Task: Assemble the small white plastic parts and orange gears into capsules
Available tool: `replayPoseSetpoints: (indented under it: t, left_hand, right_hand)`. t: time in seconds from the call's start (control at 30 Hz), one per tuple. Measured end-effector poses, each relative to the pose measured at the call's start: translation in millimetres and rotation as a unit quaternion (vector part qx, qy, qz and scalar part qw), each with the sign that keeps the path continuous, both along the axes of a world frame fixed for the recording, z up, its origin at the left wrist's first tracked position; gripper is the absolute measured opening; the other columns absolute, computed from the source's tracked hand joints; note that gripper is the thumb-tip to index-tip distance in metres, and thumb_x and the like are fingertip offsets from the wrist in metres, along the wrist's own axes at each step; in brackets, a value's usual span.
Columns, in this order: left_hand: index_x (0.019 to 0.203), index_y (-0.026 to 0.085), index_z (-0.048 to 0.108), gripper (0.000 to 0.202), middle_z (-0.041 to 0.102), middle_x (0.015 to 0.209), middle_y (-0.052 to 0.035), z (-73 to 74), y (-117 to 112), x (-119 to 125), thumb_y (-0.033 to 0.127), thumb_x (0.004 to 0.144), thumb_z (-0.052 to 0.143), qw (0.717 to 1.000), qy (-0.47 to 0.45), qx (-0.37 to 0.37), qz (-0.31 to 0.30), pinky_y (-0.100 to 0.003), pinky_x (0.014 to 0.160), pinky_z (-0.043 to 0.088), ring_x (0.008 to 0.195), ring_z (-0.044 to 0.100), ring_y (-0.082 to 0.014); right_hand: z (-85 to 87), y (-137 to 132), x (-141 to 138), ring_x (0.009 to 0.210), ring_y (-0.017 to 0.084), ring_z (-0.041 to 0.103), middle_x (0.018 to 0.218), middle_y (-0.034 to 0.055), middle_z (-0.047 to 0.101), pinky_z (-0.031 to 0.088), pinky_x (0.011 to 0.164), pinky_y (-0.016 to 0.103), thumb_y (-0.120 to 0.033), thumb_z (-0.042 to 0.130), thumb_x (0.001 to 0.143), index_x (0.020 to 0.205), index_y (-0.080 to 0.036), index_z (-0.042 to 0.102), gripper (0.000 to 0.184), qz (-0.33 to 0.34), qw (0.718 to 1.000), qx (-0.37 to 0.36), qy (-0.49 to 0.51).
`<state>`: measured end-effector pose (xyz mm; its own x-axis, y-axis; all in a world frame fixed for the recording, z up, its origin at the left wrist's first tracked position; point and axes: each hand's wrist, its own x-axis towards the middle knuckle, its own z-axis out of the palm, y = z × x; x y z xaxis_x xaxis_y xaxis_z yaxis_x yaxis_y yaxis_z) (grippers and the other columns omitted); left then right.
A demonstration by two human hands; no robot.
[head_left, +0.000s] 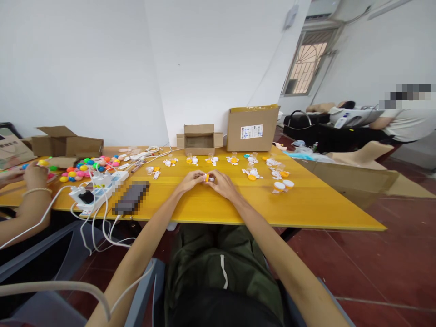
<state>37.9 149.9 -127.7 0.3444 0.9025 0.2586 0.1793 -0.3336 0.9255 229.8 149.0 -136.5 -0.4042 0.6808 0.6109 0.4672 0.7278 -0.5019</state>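
Over the middle of the yellow table, my left hand and my right hand meet at a small orange-and-white plastic piece. Fingers of both hands are closed on it, and they hide much of its shape. Beyond my hands lie small groups of white and orange plastic parts with clear cups, spread in a row. More white parts with an orange ring lie right of my right hand. Farther right, two clear cups with white tops stand side by side.
An open cardboard box and a larger closed carton stand at the back. On the left are a power strip with cables, a dark phone, colourful balls and another person's arm.
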Motion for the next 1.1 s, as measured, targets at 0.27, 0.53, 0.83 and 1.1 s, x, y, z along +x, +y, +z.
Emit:
replayPoseSetpoints:
  t: [0.27, 0.53, 0.83, 1.1]
  left_hand:
    - [0.092, 0.015, 0.069, 0.045, 0.073, 0.089, -0.0058, 1.0, -1.7, 1.4, 0.056, 0.075, 0.074, 1.000, 0.002, 0.001, 0.007, -0.032, 0.084, 0.049, 0.086, 0.067, -0.0197]
    - [0.093, 0.016, 0.069, 0.042, 0.073, 0.095, -0.0058, 0.4, -1.9, 0.6, 0.053, 0.074, 0.076, 1.000, -0.001, 0.021, 0.001, -0.031, 0.088, 0.048, 0.092, 0.066, -0.0195]
    - [0.093, 0.016, 0.070, 0.041, 0.073, 0.096, -0.0061, 0.9, -2.5, 1.2, 0.052, 0.075, 0.076, 1.000, 0.008, 0.029, 0.008, -0.031, 0.087, 0.048, 0.092, 0.066, -0.0198]
    - [0.092, 0.015, 0.070, 0.046, 0.074, 0.093, -0.0068, -0.3, -1.1, 1.3, 0.057, 0.074, 0.074, 1.000, 0.002, 0.007, 0.009, -0.033, 0.085, 0.050, 0.089, 0.067, -0.0203]
  right_hand:
    - [-3.4, 3.3, 1.6, 0.089, 0.022, 0.066, 0.097, 0.0037, 0.071, 0.053, 0.079, 0.034, -0.026, 0.067, 0.083, 0.099, -0.027, 0.065, 0.016, 0.009, 1.000, 0.014, 0.000]
    - [-4.3, 4.3, 1.0, 0.088, 0.022, 0.067, 0.096, 0.0040, 0.072, 0.052, 0.077, 0.033, -0.025, 0.068, 0.083, 0.097, -0.025, 0.066, 0.014, 0.003, 1.000, 0.008, 0.006]
    - [-3.2, 4.2, 0.1, 0.087, 0.022, 0.067, 0.095, 0.0037, 0.072, 0.052, 0.075, 0.032, -0.025, 0.069, 0.082, 0.095, -0.025, 0.065, 0.014, 0.006, 1.000, 0.000, 0.014]
    - [-5.1, 3.5, 1.0, 0.089, 0.022, 0.066, 0.097, 0.0044, 0.071, 0.052, 0.078, 0.033, -0.027, 0.066, 0.085, 0.097, -0.025, 0.065, 0.012, 0.009, 1.000, 0.024, -0.001]
